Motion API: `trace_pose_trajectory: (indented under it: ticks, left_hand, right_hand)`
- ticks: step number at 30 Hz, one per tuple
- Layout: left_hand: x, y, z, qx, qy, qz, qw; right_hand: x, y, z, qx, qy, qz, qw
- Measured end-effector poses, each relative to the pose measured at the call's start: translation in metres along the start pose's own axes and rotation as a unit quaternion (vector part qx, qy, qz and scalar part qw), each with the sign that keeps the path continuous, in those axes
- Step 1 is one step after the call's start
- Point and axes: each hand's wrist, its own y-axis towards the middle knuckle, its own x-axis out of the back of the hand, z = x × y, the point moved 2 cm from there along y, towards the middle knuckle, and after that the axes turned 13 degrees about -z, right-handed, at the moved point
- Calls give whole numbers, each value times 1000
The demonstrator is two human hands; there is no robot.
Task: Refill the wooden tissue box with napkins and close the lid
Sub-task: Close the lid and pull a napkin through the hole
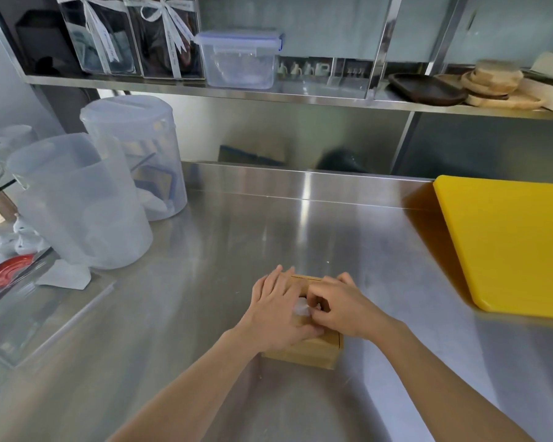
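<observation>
Both hands down on the box, lower centre of frame.
Steel surface (205, 282) carrying wooden tissue box (304, 354); left hand (276, 314) pressed flat on lid, grasping nothing; right hand (342, 309) pinching white napkin (302, 307) poking up at the opening.

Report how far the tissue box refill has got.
Done: the lid looks down on the wooden box. In hand: the left hand steadies the top while the right hand pinches a white napkin poking up at the middle. Left: freeing that napkin, letting go.
</observation>
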Motion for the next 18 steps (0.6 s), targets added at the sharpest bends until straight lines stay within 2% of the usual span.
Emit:
trace_pose_trajectory:
  ticks: [5,12,16,18]
  left_hand:
    - [11,22,3,-31,-28,63,997]
    - [27,28,4,-45,-4,82,996]
    - [24,22,10,25,-118,72,990]
    - [23,20,10,32,-134,51,989]
  right_hand:
    - [1,-2,-2,-7,51,4,999]
    - [-2,-6,-13,-52,92,-28,994]
    - [-5,-8,-19,-52,102,-26,993]
    - [-6,-9,-20,-69,133,-35,988]
